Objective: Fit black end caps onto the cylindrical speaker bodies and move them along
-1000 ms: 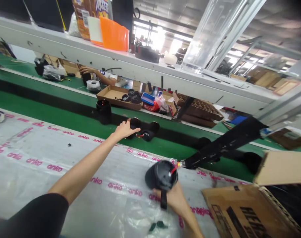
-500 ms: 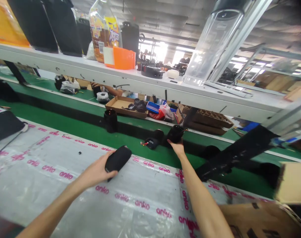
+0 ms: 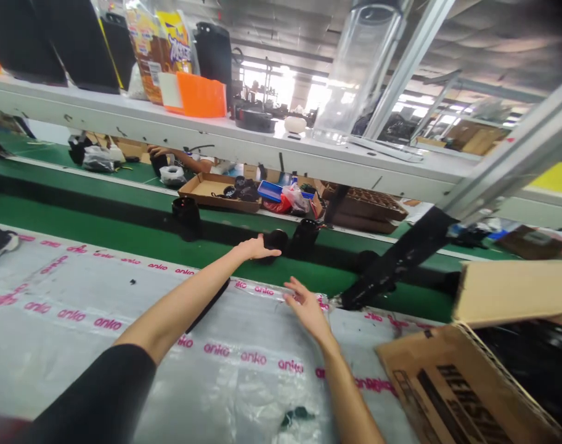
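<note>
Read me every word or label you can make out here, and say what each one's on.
"anko": repeated in pink along the clear plastic sheet.
"HE": the start of the large black print on the cardboard carton; the rest is too slanted and blurred to read.
The purple lettering on the snack bag on the shelf is too blurred to read.

Bright windows glow far off beneath the factory's grey ceiling.
</note>
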A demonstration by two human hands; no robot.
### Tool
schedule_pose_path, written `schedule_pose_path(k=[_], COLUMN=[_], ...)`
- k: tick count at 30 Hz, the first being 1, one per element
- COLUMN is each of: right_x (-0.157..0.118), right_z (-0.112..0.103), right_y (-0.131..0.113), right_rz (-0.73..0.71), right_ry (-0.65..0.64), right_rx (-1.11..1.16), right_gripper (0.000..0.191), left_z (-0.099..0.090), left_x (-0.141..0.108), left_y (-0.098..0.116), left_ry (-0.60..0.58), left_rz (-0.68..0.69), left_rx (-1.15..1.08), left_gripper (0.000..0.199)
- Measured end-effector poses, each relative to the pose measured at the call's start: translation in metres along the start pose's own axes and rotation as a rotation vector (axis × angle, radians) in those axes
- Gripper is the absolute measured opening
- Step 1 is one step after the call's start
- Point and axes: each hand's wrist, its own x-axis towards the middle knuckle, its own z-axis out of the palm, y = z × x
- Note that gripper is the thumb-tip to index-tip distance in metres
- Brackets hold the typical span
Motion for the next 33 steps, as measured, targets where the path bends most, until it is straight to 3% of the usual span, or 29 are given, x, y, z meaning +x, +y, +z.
schedule_pose_path(k=[4, 8, 12, 14, 16, 19, 21, 23, 25, 27, 29, 31, 33], right_x=[-0.067, -0.104, -0.104, -0.099, -0.099, -0.112, -0.128, -0.144, -0.159, -0.170, -0.177, -0.180, -0.182], right_z=[-0.006, -0.025, -0.034, -0.033, -0.031, -0.025, -0.017, -0.007, 0.001, 0.002, -0.001, -0.003, 0.001], right_y=[-0.028, -0.047, -0.055, -0.058, -0.059, -0.051, -0.040, -0.027, -0.017, -0.012, -0.012, -0.014, -0.018], right_rz=[-0.089, -0.196, -0.234, -0.222, -0.219, -0.159, -0.087, -0.048, -0.049, -0.082, -0.128, -0.163, -0.187], right_ry=[-0.103, -0.104, -0.041, -0.118, -0.288, -0.476, -0.394, -0.176, -0.009, -0.004, -0.090, -0.104, -0.017], right_rx=[-0.022, -0.081, -0.143, -0.143, -0.077, 0.069, 0.145, 0.226, 0.302, 0.347, 0.392, 0.444, 0.470], right_gripper=[0.040, 0.057, 0.104, 0.126, 0.133, 0.120, 0.115, 0.111, 0.107, 0.107, 0.101, 0.092, 0.084], left_z=[-0.001, -0.017, -0.030, -0.030, -0.023, 0.007, 0.039, 0.077, 0.116, 0.147, 0.168, 0.180, 0.188], left_x=[0.008, -0.022, -0.086, -0.124, -0.157, -0.191, -0.204, -0.213, -0.220, -0.225, -0.228, -0.229, -0.229], left_y=[0.014, 0.019, 0.027, 0.028, 0.026, 0.015, 0.006, -0.001, -0.001, 0.003, 0.010, 0.017, 0.021], left_ry=[0.047, 0.172, 0.170, 0.098, 0.002, -0.083, -0.014, 0.071, 0.065, 0.033, 0.041, 0.105, 0.220], left_rz=[-0.013, 0.119, 0.479, 0.739, 0.895, 0.925, 0.819, 0.657, 0.544, 0.514, 0.530, 0.558, 0.576], left_rx=[0.071, 0.163, 0.240, 0.238, 0.165, -0.054, -0.247, -0.447, -0.644, -0.824, -0.946, -1.015, -1.050], left_gripper=[0.106, 0.098, 0.094, 0.091, 0.092, 0.092, 0.097, 0.104, 0.102, 0.096, 0.096, 0.095, 0.091])
